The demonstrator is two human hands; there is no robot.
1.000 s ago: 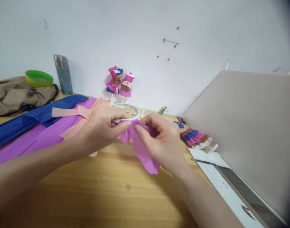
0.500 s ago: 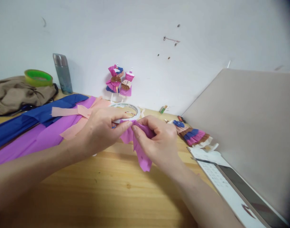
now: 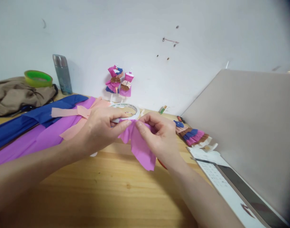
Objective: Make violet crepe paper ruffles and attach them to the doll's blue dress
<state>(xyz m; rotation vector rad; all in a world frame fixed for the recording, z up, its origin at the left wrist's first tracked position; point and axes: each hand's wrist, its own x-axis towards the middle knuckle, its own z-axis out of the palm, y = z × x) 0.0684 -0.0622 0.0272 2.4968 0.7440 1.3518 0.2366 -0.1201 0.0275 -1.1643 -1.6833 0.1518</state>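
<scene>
A strip of purple crepe paper [image 3: 143,150] hangs between my two hands above the table, gathered along its upper edge. My left hand [image 3: 102,126] pinches the gathered end between thumb and fingers. At the other side, my right hand [image 3: 160,131] grips the same strip with thumb and forefinger, and its loose part droops below. A white roll of tape [image 3: 137,111] shows just behind the fingers of my left hand; whether they touch it I cannot tell.
Blue crepe paper [image 3: 14,130], purple crepe paper [image 3: 57,134] and peach strips [image 3: 66,111] lie at left. Beyond stand a bottle [image 3: 62,74] and two small paper dresses [image 3: 115,80]. To the right are another ruffled paper dress [image 3: 194,135], a white board [image 3: 213,175] and a grey panel [image 3: 244,126].
The purple strip's hanging part has spread wider and flatter beneath my right hand. Both hands keep their pinch and have barely shifted. A bit of red now shows beside my right wrist.
</scene>
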